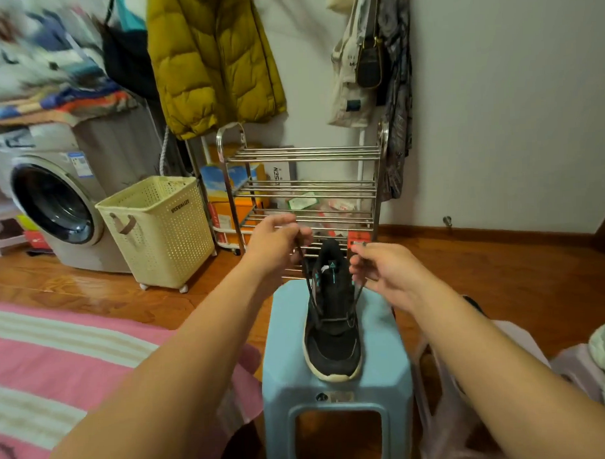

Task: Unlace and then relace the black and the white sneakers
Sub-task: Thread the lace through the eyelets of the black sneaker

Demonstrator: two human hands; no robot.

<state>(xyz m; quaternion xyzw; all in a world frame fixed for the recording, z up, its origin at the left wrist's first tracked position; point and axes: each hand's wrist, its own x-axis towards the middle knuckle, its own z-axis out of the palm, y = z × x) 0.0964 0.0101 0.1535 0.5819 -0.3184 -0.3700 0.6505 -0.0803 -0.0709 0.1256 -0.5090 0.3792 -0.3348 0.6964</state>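
A black sneaker [333,334] stands on a light blue stool [337,393], toe toward the person. Above the sneaker's collar, the left hand [277,242] pinches one end of the black lace [308,284] with curled fingers, and the right hand [378,266] pinches the other end. Behind the stool stands a metal shoe rack [306,188]; left of that, a cream laundry basket [157,231].

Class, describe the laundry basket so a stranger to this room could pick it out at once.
Find the washing machine on the left. Just to its right, on the wooden floor, stands the laundry basket, left of the metal shoe rack. It alone is cream plastic, perforated, on small wheels.
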